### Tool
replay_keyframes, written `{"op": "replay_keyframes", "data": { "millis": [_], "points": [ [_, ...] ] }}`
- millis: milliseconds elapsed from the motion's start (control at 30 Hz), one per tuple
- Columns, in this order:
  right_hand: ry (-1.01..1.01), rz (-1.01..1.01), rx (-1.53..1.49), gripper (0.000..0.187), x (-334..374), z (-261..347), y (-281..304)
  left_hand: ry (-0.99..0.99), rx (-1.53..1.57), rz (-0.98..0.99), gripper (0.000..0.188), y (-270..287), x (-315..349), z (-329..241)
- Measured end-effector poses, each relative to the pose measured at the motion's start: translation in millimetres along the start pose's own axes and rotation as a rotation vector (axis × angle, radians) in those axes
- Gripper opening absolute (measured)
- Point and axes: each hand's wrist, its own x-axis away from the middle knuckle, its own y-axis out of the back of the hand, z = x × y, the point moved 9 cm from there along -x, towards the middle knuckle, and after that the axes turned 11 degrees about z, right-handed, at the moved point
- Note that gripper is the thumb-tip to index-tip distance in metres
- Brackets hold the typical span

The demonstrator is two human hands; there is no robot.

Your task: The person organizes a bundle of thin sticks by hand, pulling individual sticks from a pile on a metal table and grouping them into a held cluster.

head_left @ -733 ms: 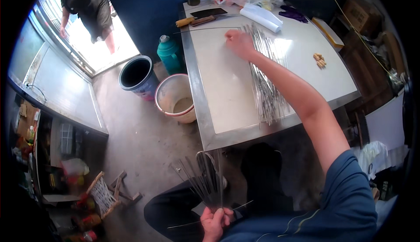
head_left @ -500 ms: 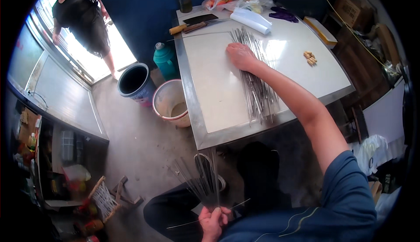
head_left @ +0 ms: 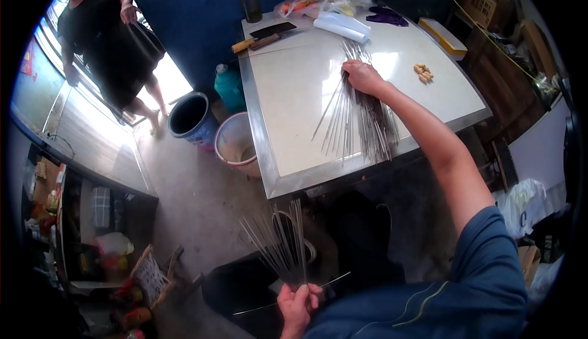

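Observation:
My left hand is closed round one end of a bundle of thin metal skewers above my lap, their other ends fanned out away from me. One thin rod sticks out crosswise at that hand, on both sides of it. Over the table, my right arm reaches out. There my right hand is closed on the upper part of a heap of similar metal skewers, whose near ends spread toward the table's front edge. Its fingertips are partly hidden, so how many it grips cannot be made out.
Tan peanut-like pieces lie right of the heap. Farther back are a white roll, plastic bags, wooden-handled knives and a jar. Two buckets stand left of the table. Another person is by the doorway.
My right hand has shifted right on the heap, and several skewers there now splay out to the left. The left hand stays nearly still. The other person has come nearer.

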Motion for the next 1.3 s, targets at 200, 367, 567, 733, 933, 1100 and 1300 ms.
{"op": "replay_keyframes", "data": {
  "millis": [200,367,567,733,933,1100,1300],
  "points": [
    [0.155,-0.04,0.066,0.021,13.1,40.2,8.9,-0.027,-0.017,-0.045,0.011,-5.2,0.3,-9.5],
    [0.448,0.109,-0.119,0.021,49.7,134.1,9.6,-0.064,-0.021,0.022,0.011,-19.8,-4.9,-27.1],
    [0.307,-0.04,0.0,0.022,93.2,150.0,34.5,-0.132,0.057,0.087,0.013,-30.1,-5.3,-34.9],
    [-0.051,0.114,-1.117,0.028,152.5,183.4,25.5,-0.103,0.098,0.089,0.015,-33.2,5.0,-22.5],
    [-0.312,0.454,-1.678,0.035,222.7,245.0,-56.9,-0.065,0.105,0.088,0.017,-34.9,11.1,-5.2],
    [-0.31,0.457,-1.785,0.022,229.2,255.7,-72.6,-0.091,0.072,0.082,0.019,-31.6,11.1,-1.5],
    [-0.376,0.43,-1.825,0.012,227.6,256.5,-76.8,-0.101,-0.019,0.081,0.02,-30.3,9.6,-2.5]
  ]
}}
